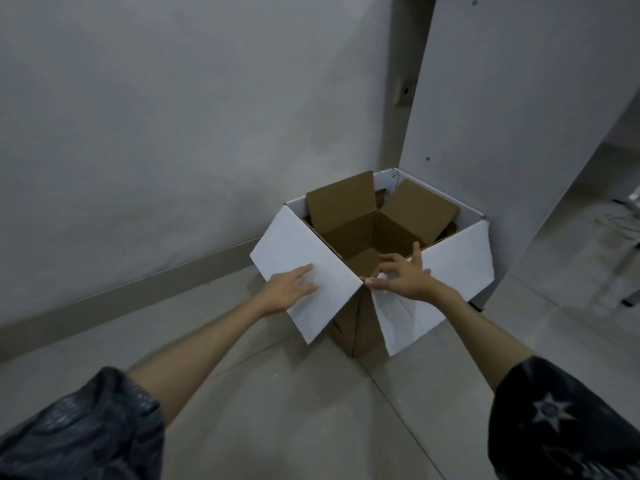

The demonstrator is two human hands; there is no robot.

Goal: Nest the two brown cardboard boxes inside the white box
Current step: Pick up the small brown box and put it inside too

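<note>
The white box (460,261) stands on the floor in a room corner, its white flaps folded outward. Inside it sits an open brown cardboard box (349,230) with its flaps standing up. A smaller brown piece (363,261) lies at its bottom; I cannot tell whether it is the second box. My left hand (289,289) lies flat on the near left white flap (304,271), fingers apart. My right hand (403,275) hovers at the near corner of the opening, fingers spread, thumb touching the flap edge.
Grey walls meet behind the box, with a baseboard along the left wall. A tall white panel (512,98) leans right behind the box. The floor is tiled, and some metal items lie at the far right (623,216).
</note>
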